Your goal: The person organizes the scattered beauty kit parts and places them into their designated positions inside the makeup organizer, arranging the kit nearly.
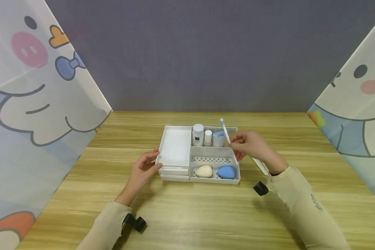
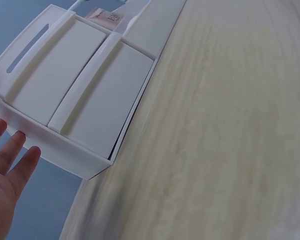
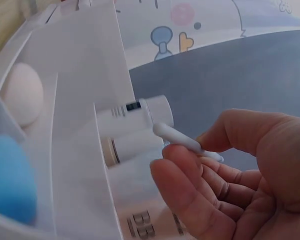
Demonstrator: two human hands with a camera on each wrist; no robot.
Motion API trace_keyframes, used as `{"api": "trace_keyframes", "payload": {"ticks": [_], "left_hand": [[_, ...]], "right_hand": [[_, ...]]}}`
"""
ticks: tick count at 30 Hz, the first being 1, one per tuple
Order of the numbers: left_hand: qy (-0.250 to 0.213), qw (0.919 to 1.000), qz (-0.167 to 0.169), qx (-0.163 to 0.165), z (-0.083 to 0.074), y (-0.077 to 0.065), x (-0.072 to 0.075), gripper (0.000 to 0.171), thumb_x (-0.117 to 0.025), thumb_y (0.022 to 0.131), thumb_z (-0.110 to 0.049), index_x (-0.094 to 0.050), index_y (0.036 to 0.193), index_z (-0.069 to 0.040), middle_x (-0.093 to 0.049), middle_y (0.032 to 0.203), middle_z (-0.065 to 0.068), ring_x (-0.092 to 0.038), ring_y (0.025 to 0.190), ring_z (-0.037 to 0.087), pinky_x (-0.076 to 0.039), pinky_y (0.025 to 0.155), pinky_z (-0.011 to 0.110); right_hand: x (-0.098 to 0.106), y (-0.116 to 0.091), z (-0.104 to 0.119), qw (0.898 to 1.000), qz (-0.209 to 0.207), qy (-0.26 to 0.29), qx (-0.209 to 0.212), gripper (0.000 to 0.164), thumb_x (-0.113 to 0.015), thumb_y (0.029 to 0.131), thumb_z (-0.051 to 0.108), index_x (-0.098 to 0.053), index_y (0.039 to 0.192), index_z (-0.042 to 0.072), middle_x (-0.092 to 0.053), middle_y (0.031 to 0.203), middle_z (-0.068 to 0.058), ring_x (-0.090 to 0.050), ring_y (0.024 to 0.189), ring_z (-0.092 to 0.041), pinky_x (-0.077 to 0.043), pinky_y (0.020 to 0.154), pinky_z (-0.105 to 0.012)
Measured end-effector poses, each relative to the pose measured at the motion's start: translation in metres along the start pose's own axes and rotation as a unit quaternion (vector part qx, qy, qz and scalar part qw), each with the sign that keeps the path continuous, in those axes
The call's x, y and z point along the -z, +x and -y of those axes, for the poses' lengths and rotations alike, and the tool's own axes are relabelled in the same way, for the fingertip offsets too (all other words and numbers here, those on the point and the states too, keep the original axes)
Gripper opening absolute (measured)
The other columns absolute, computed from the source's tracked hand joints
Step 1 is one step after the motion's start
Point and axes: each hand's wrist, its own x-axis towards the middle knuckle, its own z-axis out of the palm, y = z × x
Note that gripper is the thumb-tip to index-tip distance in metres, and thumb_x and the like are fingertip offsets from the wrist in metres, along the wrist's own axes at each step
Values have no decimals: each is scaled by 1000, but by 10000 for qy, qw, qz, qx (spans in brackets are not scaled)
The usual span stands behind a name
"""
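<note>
A white desktop organizer [image 1: 175,147] stands on the table, drawers at its left front. My left hand [image 1: 144,166] touches its left side with loosely extended fingers [image 2: 25,167]. Above the back right compartment, my right hand [image 1: 251,144] pinches a slim white and pale-blue pen-like stick [image 1: 225,130] between thumb and fingers, tilted upward. Within that compartment stand a white-capped bottle [image 1: 198,135], a smaller bottle [image 1: 208,138] and a tube [image 1: 218,139] marked BB. The front compartments hold a cream makeup sponge [image 1: 204,171] and a blue makeup sponge [image 1: 226,172].
Several thin pale sticks [image 1: 260,166] lie on the wooden table [image 1: 200,215] under the right wrist. A grey panel [image 1: 206,55] closes off the back, and cartoon-printed panels [image 1: 34,104] flank both sides.
</note>
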Motion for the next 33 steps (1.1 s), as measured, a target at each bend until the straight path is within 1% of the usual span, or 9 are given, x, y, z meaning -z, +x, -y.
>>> {"api": "trace_keyframes", "payload": {"ticks": [3, 7, 10, 13, 17, 19, 23, 26, 33], "left_hand": [[-13, 10000, 14, -17, 1, 0, 0, 33, -63, 83, 22, -57, 115, 18, -61, 133, 8, -60, 118, 8, -52, 93, 23], [6, 10000, 40, -2, 1, 0, 0, 33, -63, 83, 22, -56, 115, 20, -60, 135, 12, -59, 119, 8, -52, 93, 23], [36, 10000, 50, 48, 1, -1, 0, 32, -64, 83, 21, -56, 115, 19, -58, 136, 16, -59, 120, 7, -52, 93, 23], [69, 9999, 48, 78, 2, -1, 0, 32, -64, 84, 20, -57, 115, 17, -59, 136, 12, -59, 120, 7, -52, 93, 23], [40, 10000, 30, -1, 2, 0, 0, 32, -63, 84, 21, -58, 115, 16, -60, 135, 4, -57, 122, 7, -53, 92, 22], [-14, 10000, 15, -57, 3, 0, 0, 32, -63, 83, 22, -58, 114, 16, -61, 135, 3, -56, 123, 7, -53, 92, 22], [-92, 9999, 26, -111, 4, 0, 0, 32, -62, 82, 23, -57, 113, 18, -62, 133, 1, -56, 124, 8, -53, 92, 23], [-134, 9999, 36, -89, 4, 0, 0, 31, -62, 82, 23, -57, 113, 19, -62, 133, 0, -57, 124, 8, -53, 92, 23], [-88, 10000, 26, -22, 5, 0, 1, 32, -63, 83, 22, -58, 114, 16, -62, 133, -1, -57, 123, 7, -53, 92, 23]], "right_hand": [[-7, 7, 3, 9999, 103, 35, 63, 17, -62, 93, 1, -59, 101, -13, -67, 73, -15, -64, 55, -19, -61, 55, -41], [-17, 14, 7, 9997, 242, 18, 100, 18, -62, 93, 3, -60, 102, -12, -68, 73, -14, -65, 56, -20, -61, 56, -42], [-25, 20, 12, 9993, 340, 7, 136, 18, -61, 93, 3, -60, 102, -12, -67, 71, -12, -65, 56, -21, -61, 58, -46], [-33, 25, 17, 9988, 446, 86, 207, 18, -61, 93, 3, -60, 102, -13, -67, 70, -13, -65, 55, -21, -60, 60, -51], [-45, 34, 22, 9974, 561, 308, 317, 18, -61, 93, 3, -60, 103, -12, -66, 72, -17, -65, 55, -21, -60, 61, -53], [-51, 39, 24, 9964, 620, 436, 368, 18, -61, 93, 3, -60, 103, -12, -66, 71, -17, -65, 55, -21, -60, 60, -50], [-61, 46, 30, 9948, 708, 640, 353, 15, -62, 94, 3, -62, 101, -10, -66, 68, -12, -66, 55, -22, -60, 62, -52], [-69, 51, 35, 9934, 775, 789, 300, 13, -61, 95, 4, -62, 100, -7, -66, 68, -11, -66, 56, -21, -60, 65, -54], [-85, 66, 43, 9857, 915, 1407, 159, 17, -60, 95, 3, -60, 106, -11, -66, 69, -12, -66, 56, -19, -61, 63, -47]]}}
